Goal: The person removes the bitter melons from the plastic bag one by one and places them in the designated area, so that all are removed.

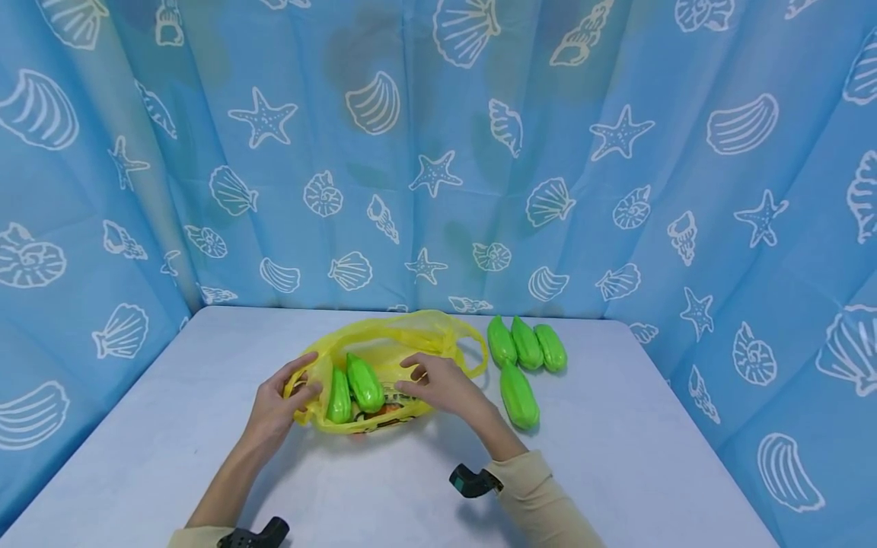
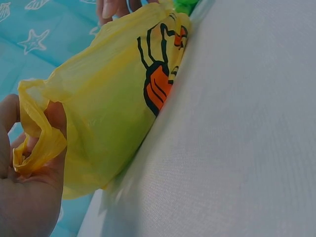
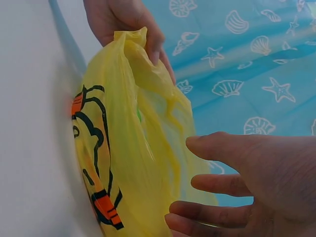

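A yellow plastic bag (image 1: 393,352) with an orange and black print lies on the table, its mouth facing up and toward me. Two shiny green gourd-shaped pieces (image 1: 365,384) are inside at its left end. My left hand (image 1: 272,407) grips the left side of the rim; in the left wrist view the gathered bag handle (image 2: 43,148) passes between thumb and fingers. Over the right part of the opening is my right hand (image 1: 444,385), empty, with fingers spread and relaxed. In the right wrist view its fingertips (image 3: 200,143) overlap the bag's edge.
Several more green gourd-shaped pieces (image 1: 520,396) lie right of the bag, three side by side at the back and one in front. A blue curtain (image 1: 425,213) with shell prints stands behind the white table (image 1: 384,487). Dark wrist cameras (image 1: 473,481) sit on both forearms.
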The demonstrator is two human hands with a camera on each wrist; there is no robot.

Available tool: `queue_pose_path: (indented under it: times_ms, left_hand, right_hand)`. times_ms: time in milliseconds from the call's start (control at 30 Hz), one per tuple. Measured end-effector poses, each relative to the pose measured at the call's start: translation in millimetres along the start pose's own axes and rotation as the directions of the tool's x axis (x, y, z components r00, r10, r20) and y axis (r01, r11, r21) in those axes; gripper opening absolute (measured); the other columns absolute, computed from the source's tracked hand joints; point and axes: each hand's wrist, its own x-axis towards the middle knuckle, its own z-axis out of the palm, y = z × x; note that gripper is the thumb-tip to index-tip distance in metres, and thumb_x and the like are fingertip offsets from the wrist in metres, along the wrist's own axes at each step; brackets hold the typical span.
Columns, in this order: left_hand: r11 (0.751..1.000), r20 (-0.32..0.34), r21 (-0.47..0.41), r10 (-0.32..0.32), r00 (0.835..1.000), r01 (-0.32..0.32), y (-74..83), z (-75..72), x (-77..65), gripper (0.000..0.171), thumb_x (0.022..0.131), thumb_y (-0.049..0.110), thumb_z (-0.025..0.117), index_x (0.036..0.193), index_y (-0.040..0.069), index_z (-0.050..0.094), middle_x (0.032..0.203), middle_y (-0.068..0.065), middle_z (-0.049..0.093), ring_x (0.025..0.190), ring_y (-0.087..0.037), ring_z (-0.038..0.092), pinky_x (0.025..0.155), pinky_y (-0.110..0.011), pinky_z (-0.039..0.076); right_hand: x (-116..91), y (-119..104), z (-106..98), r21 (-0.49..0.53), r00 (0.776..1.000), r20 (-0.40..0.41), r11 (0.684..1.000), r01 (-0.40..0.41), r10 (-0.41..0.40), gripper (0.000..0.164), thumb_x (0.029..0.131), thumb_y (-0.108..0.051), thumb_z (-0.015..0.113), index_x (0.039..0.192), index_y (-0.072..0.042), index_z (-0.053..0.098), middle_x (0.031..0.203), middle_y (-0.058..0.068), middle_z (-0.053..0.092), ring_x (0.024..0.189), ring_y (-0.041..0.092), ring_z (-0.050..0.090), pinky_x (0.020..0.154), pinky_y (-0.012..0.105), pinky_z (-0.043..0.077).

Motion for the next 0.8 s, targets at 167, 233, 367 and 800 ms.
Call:
queue_pose_path:
  times_ms: [167, 233, 367, 800]
  left_hand:
    - [1.000, 0.004, -0.012, 0.004, 1.000, -0.004, -0.6, -0.1, -0.4, 0.057, 0.093, 0.028, 0.066, 0.146, 0.027, 0.045, 0.122, -0.004, 0.044, 0.097, -0.012, 0.047, 0.070, -0.020, 0.049]
    - [1.000, 0.003, -0.015, 0.006, 1.000, -0.006, -0.6, 0.1, -0.3, 0.056, 0.093, 0.027, 0.065, 0.146, 0.027, 0.045, 0.120, -0.004, 0.044, 0.095, -0.011, 0.048, 0.069, -0.020, 0.049]
    - [1.000, -0.002, -0.008, 0.013, 1.000, -0.013, -0.8, 0.8, 0.3, 0.056, 0.093, 0.027, 0.065, 0.146, 0.027, 0.046, 0.118, -0.004, 0.044, 0.093, -0.012, 0.048, 0.069, -0.021, 0.049]
    - [1.000, 0.001, -0.010, -0.004, 1.000, 0.004, -0.7, 0.5, 1.6, 0.057, 0.093, 0.029, 0.064, 0.146, 0.026, 0.045, 0.124, -0.004, 0.043, 0.100, -0.014, 0.046, 0.071, -0.019, 0.048]
  right_hand:
    - [3.0, -1.1, 5.4, 0.005, 1.000, 0.006, 1.000, 0.017, -0.017, 0.049, 0.094, -0.040, 0.063, 0.131, -0.009, 0.059, 0.117, 0.016, 0.067, 0.102, 0.025, 0.066, 0.084, 0.039, 0.054]
    - [4.7, -1.4, 7.6, 0.001, 1.000, 0.008, 1.000, 0.020, -0.020, 0.050, 0.094, -0.040, 0.063, 0.131, -0.008, 0.059, 0.116, 0.014, 0.068, 0.102, 0.025, 0.065, 0.082, 0.038, 0.054]
    - [7.9, -2.7, 12.0, -0.008, 1.000, 0.015, 1.000, 0.004, -0.004, 0.049, 0.094, -0.040, 0.063, 0.131, -0.009, 0.059, 0.115, 0.012, 0.068, 0.102, 0.024, 0.065, 0.081, 0.037, 0.054]
    - [15.8, -11.3, 20.6, -0.028, 0.999, 0.038, 0.999, -0.023, 0.024, 0.052, 0.093, -0.040, 0.064, 0.133, -0.007, 0.057, 0.118, 0.014, 0.067, 0.104, 0.025, 0.063, 0.080, 0.038, 0.054]
